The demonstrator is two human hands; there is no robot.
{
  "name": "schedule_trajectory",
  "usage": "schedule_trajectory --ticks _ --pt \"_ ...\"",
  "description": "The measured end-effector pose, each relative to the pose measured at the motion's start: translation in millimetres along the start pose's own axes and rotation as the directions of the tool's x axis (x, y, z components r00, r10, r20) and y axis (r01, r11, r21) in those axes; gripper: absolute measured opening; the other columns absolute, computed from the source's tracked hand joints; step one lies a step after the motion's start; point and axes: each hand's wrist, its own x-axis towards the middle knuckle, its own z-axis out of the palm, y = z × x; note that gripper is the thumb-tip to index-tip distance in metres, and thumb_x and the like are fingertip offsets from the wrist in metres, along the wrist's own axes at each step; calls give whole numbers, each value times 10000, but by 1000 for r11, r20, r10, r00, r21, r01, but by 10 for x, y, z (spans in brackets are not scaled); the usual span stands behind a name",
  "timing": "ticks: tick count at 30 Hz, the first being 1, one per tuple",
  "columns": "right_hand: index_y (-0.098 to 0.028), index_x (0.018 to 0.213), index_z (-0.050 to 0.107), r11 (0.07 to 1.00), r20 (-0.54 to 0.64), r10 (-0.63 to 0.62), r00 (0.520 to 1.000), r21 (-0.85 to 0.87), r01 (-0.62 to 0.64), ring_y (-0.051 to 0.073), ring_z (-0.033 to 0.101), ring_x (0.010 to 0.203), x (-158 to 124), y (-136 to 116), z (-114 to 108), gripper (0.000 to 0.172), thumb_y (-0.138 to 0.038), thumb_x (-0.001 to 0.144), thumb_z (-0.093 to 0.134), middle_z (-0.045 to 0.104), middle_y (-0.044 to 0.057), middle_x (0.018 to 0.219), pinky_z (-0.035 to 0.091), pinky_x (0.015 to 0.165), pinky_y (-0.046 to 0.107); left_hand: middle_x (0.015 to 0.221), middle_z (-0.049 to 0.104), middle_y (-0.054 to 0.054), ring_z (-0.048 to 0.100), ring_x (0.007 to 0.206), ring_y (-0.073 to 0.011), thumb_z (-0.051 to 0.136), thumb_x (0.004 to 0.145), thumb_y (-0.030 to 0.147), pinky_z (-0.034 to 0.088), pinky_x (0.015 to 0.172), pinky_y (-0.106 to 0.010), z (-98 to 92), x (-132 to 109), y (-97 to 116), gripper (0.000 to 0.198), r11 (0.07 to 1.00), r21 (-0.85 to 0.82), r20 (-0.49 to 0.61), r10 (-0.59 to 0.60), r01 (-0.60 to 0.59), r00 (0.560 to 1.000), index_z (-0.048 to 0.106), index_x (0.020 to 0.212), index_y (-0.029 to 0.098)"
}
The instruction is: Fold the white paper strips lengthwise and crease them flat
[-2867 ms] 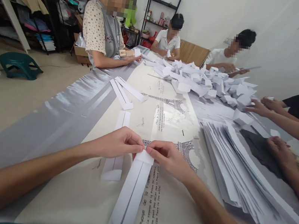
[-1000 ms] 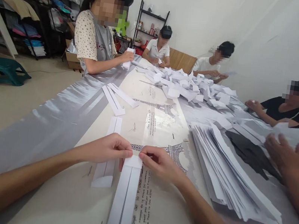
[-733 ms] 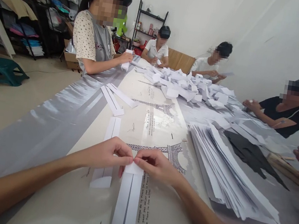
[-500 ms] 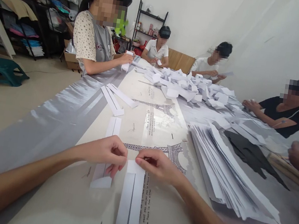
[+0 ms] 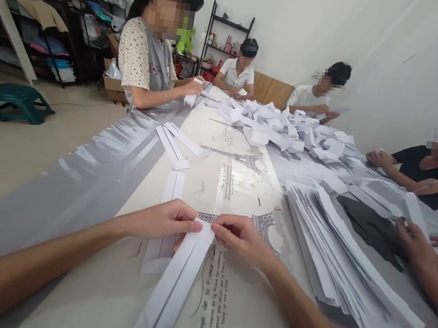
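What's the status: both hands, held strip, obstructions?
Left hand, right hand: pinching far end of held strip. Near end out of frame. Left hand partly covers second strip.

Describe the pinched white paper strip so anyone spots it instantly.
Find the cream, tower-printed table covering. Over it, the left hand and right hand pinch the long folded white paper strip. Only this strip runs off the picture's bottom edge.

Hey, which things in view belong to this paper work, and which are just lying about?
In the work:
folded paper strip, held by left hand and right hand
probably also the paper stack and pile of folded pieces

Just lying about, it seems:
green stool
cardboard box
black rack
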Motion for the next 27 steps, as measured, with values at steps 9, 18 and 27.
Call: schedule_trajectory --ticks 9,18,27 --pt "-182 782 618 994 25 81 996 70 -83 102 462 576 -9 -8 11 332 -438 989 574 553 -15 691 359 526 248 631 652 -5 592 614 -142 413 1041 492 446 676 -267 8 10 16 469 1000 -3 -20 19 -19 1000 594 752 169" --pt "-178 730 610 985 -23 94 995 147 -90 84 416 515 8 65 -16 407 -524 942 631 484 -42 617 305 484 247 620 706 1 636 607 -141 601 970 407 438 706 -275 -7 19 31 283 999 -51 -193 5 -15 981 642 835 162" --pt "-176 734 612 988 -40 97 995 124 -91 85 429 517 14 54 -16 385 -496 946 644 492 -45 608 331 495 244 627 708 -4 620 619 -140 507 1015 370 412 678 -261 -2 5 57 334 1000 21 -174 18 -15 985 626 782 163"
